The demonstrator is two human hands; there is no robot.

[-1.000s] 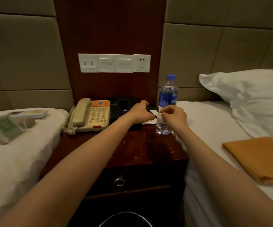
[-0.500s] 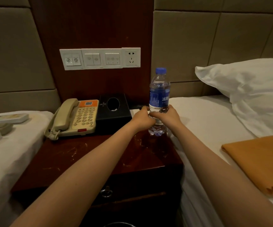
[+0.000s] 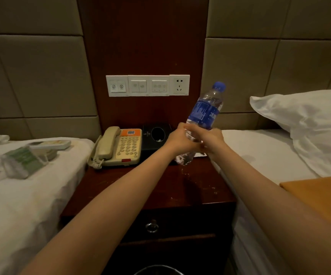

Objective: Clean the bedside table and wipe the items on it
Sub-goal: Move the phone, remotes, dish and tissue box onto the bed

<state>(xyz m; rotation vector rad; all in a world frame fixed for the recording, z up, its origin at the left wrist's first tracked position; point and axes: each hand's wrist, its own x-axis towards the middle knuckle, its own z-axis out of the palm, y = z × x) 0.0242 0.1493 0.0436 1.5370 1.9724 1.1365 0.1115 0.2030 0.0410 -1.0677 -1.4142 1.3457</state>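
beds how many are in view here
2. The left bed, with a remote on it, is left of the bedside table; the right bed, with a pillow and an orange cloth, is right of it. Both run out of frame.

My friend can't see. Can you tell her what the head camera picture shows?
The left hand and right hand grip a tilted water bottle at the bedside table. A telephone and black tissue box sit at its back.

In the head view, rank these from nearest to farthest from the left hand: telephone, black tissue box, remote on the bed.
1. Black tissue box, just beside the left hand.
2. Telephone, further left on the table.
3. Remote, on the left bed.
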